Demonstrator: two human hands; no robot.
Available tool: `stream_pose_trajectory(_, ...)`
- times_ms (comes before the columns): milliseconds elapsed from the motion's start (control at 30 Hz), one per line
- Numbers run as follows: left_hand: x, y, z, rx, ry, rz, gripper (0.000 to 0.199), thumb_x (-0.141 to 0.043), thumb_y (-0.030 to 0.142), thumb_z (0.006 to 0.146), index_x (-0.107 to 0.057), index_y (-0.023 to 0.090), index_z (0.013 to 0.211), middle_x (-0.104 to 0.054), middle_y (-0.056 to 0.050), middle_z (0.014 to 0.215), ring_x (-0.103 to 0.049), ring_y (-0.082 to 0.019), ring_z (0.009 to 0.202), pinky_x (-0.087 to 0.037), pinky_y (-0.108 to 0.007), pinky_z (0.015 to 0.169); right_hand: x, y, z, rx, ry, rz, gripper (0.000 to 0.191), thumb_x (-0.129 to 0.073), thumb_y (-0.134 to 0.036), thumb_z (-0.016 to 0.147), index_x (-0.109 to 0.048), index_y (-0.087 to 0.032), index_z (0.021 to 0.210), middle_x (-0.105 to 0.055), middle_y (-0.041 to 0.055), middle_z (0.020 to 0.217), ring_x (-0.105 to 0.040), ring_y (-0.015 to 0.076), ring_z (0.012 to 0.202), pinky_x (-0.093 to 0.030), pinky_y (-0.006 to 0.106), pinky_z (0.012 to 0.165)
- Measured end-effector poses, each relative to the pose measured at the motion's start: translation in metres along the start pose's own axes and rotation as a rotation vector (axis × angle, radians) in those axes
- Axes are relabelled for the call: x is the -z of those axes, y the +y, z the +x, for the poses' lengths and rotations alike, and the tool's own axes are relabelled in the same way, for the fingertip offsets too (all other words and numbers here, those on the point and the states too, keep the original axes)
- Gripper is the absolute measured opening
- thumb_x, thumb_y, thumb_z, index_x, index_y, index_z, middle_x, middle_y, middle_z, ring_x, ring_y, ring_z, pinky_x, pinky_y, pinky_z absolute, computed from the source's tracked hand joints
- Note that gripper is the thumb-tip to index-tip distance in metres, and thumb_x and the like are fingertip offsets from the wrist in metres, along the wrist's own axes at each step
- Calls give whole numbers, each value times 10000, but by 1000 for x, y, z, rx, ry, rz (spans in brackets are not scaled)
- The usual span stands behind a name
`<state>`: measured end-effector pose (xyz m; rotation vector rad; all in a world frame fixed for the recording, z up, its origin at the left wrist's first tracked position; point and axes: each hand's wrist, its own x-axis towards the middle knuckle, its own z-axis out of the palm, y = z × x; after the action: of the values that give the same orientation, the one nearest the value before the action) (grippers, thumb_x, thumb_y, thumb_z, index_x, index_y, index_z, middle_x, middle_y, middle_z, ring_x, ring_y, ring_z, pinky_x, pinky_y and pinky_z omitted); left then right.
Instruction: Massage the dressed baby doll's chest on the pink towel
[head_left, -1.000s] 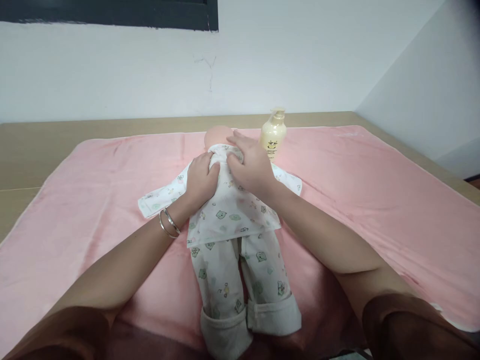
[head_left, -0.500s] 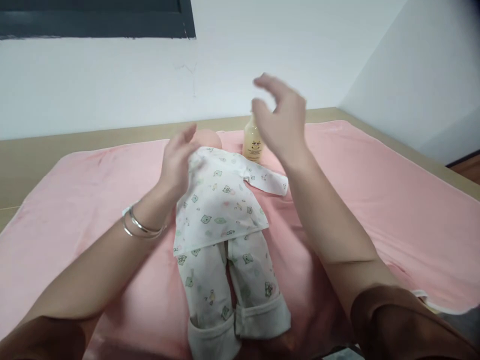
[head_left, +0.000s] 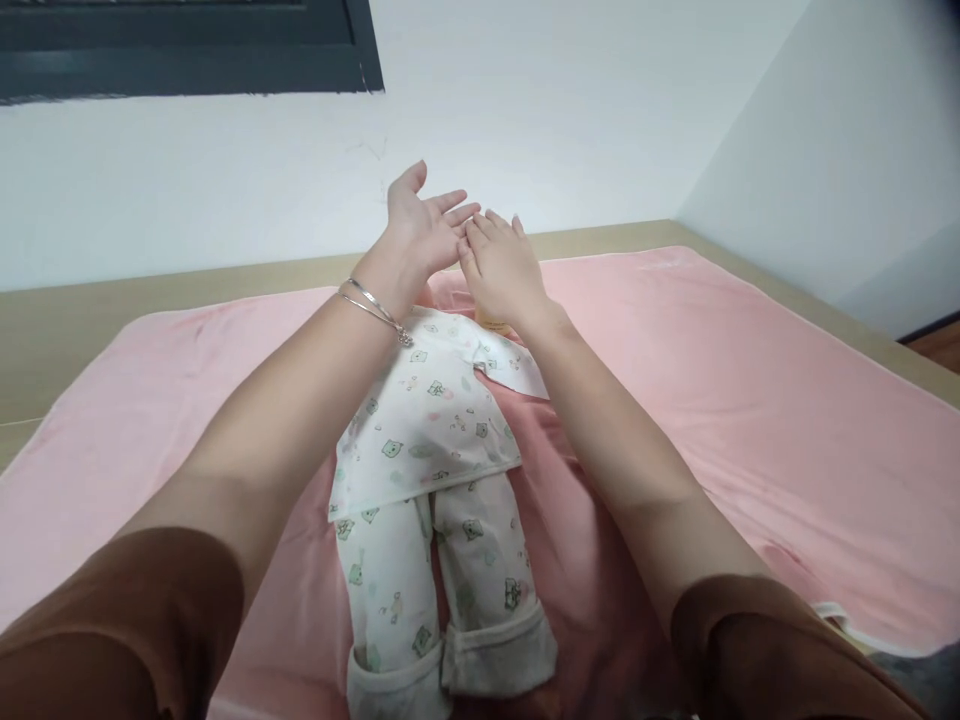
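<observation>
My left hand is palm up with fingers spread, above the top end of a white printed baby shirt. My right hand is palm down, fingers stretched out, its fingertips meeting or overlapping those of the left. Behind the right hand stands a pale yellow bottle, with only a strip near its base showing. Matching pants with turned-up cuffs extend below the shirt. The clothes look filled out, as on a baby doll, whose head is mostly hidden by my left wrist.
A pink blanket covers most of the wooden surface. A white wall rises behind, with a dark frame at upper left. Another wall stands at right.
My left hand has moved up and right and turned palm up. My right hand has come down and left, in front of the bottle. The hands are now together.
</observation>
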<state>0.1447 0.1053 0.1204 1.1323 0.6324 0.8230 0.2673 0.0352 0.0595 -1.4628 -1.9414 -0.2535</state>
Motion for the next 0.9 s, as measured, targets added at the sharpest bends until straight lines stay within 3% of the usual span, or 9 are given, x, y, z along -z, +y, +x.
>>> stream_pose_trajectory(67, 4, -9, 3, -16, -23, 87, 632, -87, 499, 976, -576, 112, 1084, -610, -169, 1197, -571, -283, 1335, -517, -487, 997, -6, -1, -3, 4, 32, -12, 589, -163, -431, 1068, -559, -95, 1346, -554, 171, 1402, -372, 330, 1460, -139, 642, 1248)
stream_pose_trajectory(167, 12, -22, 10, -77, 43, 178, 558, -209, 475, 984, -588, 111, 1171, -639, -159, 1208, -547, -273, 1354, -504, -497, 1041, -7, -6, -5, -6, 94, -28, 538, -221, -392, 1058, -610, -96, 1282, -603, 171, 1319, -434, 334, 1405, -185, 635, 1241)
stream_pose_trajectory(300, 12, -30, 15, -90, 121, 171, 545, -240, 410, 980, -552, 84, 1285, -661, -186, 1227, -534, -263, 1357, -500, -483, 1076, -4, -14, 2, -98, 88, -47, 484, -277, -301, 1015, -659, -54, 1181, -651, 203, 1210, -515, 342, 1299, -227, 630, 1220)
stream_pose_trajectory(400, 5, -27, 4, -55, 138, 100, 570, -238, 391, 969, -536, 72, 1335, -654, -206, 1240, -549, -288, 1348, -528, -489, 1038, -5, -18, 7, -151, 74, -82, 448, -307, -254, 982, -680, -41, 1106, -668, 218, 1139, -542, 345, 1249, -260, 613, 1200)
stream_pose_trajectory(500, -2, -21, -26, 42, 181, -34, 571, -293, 365, 946, -492, 92, 1407, -623, -224, 1315, -568, -307, 1332, -554, -479, 993, -7, -19, 6, -119, 115, -134, 394, -354, -241, 958, -689, -63, 1066, -680, 201, 1117, -560, 336, 1208, -297, 596, 1183)
stream_pose_trajectory(667, -1, -7, -102, 216, 266, -405, 666, -437, 275, 882, -360, 121, 1526, -504, -220, 1490, -538, -268, 1379, -540, -345, 1037, -16, -15, -1, -95, 186, -217, 312, -429, -197, 919, -688, -103, 1066, -679, 166, 1195, -562, 311, 1215, -281, 549, 1221)
stream_pose_trajectory(800, 7, 7, -155, 188, 236, -588, 684, -461, 212, 862, -360, 159, 1537, -520, -190, 1493, -524, -272, 1396, -530, -358, 1068, -27, -12, -2, -126, 250, -225, 302, -446, -160, 878, -694, -117, 1044, -665, 170, 1250, -542, 320, 1266, -280, 558, 1223)
stream_pose_trajectory(900, 10, 19, -180, 118, 214, -626, 642, -453, 208, 881, -388, 171, 1518, -546, -175, 1476, -551, -267, 1371, -535, -355, 1065, -34, -12, 0, -157, 292, -221, 309, -445, -158, 854, -702, -121, 1022, -671, 177, 1240, -545, 332, 1262, -286, 587, 1211)
